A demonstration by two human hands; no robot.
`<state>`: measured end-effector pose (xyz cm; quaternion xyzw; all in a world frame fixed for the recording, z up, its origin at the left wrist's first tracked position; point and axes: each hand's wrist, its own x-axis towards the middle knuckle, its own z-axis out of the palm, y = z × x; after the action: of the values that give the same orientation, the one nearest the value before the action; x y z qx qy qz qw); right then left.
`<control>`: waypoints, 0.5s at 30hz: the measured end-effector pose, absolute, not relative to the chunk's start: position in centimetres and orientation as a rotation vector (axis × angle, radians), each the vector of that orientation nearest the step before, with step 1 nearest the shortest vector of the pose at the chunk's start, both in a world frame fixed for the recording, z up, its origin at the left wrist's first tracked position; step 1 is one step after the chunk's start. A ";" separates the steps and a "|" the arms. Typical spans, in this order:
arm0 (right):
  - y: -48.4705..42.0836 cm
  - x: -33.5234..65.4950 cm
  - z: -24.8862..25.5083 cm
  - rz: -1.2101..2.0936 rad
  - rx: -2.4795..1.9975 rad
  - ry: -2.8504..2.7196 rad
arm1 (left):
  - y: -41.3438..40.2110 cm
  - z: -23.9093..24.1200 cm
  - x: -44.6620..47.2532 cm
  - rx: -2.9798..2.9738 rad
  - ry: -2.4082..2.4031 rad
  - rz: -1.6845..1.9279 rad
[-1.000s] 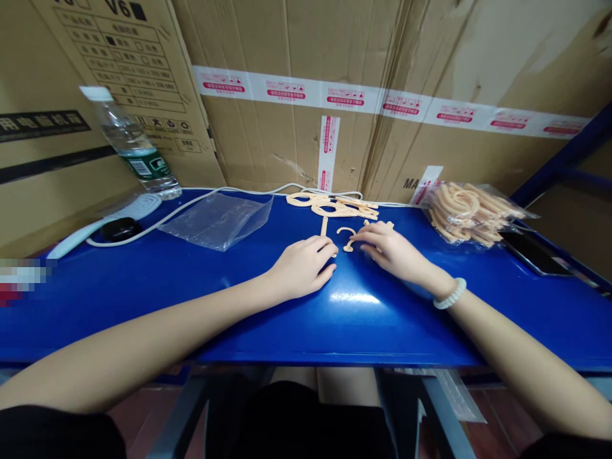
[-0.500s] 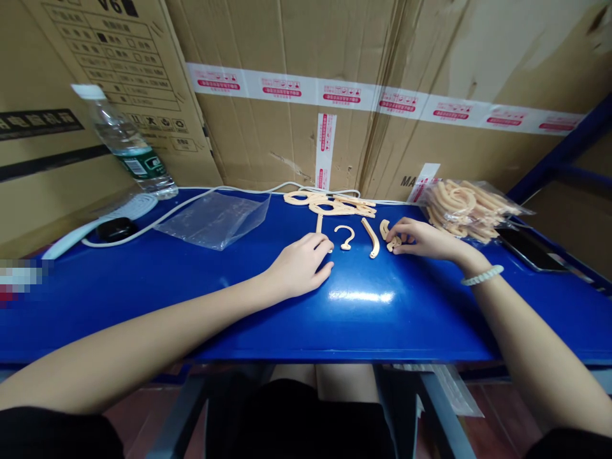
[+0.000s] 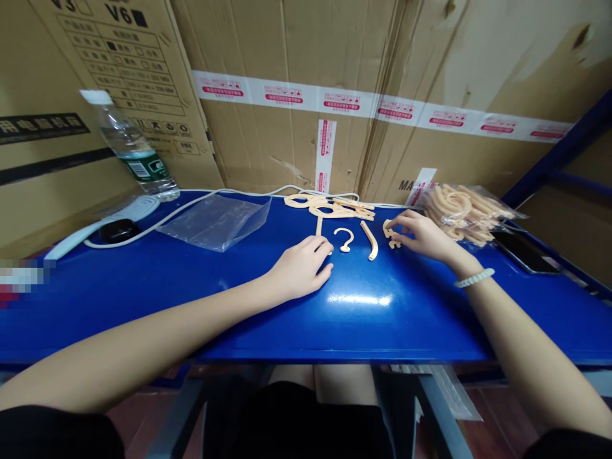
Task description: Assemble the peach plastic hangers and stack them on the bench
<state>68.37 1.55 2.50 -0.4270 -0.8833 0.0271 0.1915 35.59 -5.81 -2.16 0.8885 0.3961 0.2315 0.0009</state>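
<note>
Beige plastic-looking parts lie on the blue table (image 3: pixel 268 331). My left hand (image 3: pixel 303 264) rests palm down over the lower end of a straight beige strip (image 3: pixel 319 226), thumb apart; the covered end is hidden. To its right are a question-mark-shaped hook (image 3: pixel 345 239) and a slightly curved arm piece (image 3: pixel 370 240). My right hand (image 3: pixel 421 234), with a beaded bracelet on its wrist, has its fingertips on a small curved beige piece (image 3: pixel 387 228). A second small notched piece (image 3: pixel 394 244) lies just below it, near the thumb.
Flat looped beige parts (image 3: pixel 329 209) lie at the back by a white cable. A clear bag of beige parts (image 3: pixel 466 213) and a phone (image 3: pixel 526 252) are at right. At left are a flat plastic bag (image 3: pixel 215 220), a black mouse (image 3: pixel 117 231) and a water bottle (image 3: pixel 138 156). Cardboard boxes (image 3: pixel 272 38) stand behind.
My right hand has shifted slightly up from the lower small piece to the upper one, leaving the lower piece more exposed. My left hand has stayed in place. The view has tilted slightly.
</note>
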 end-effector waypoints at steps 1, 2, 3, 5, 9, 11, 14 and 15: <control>1.1 67.6 2.5 0.072 -1.139 -2.487 | -5.8 -2.1 35.6 2.793 1.247 0.726; 0.7 66.9 2.5 0.083 -1.078 -2.509 | -5.8 -2.1 35.6 2.795 1.250 0.725; 0.3 66.2 2.5 0.104 -1.023 -2.540 | -5.8 -2.1 35.6 2.797 1.254 0.724; -0.2 65.0 2.3 0.155 -0.948 -2.609 | -5.9 -2.1 35.7 2.804 1.263 0.720; -0.1 64.5 1.6 0.184 -0.948 -2.629 | -5.9 -2.0 35.6 2.824 1.275 0.701; 0.2 64.9 1.2 0.192 -0.979 -2.595 | -5.9 -2.0 35.6 2.829 1.280 0.691; 0.6 65.2 1.0 0.227 -1.004 -2.555 | -5.9 -2.0 35.6 2.832 1.285 0.688; 0.6 65.2 1.0 0.235 -1.007 -2.549 | -5.9 -2.0 35.6 2.831 1.286 0.690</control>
<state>65.20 0.59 0.97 -0.3592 -0.9090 0.0839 0.1942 35.57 -5.90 -1.99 0.8887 0.4036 0.2165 -0.0219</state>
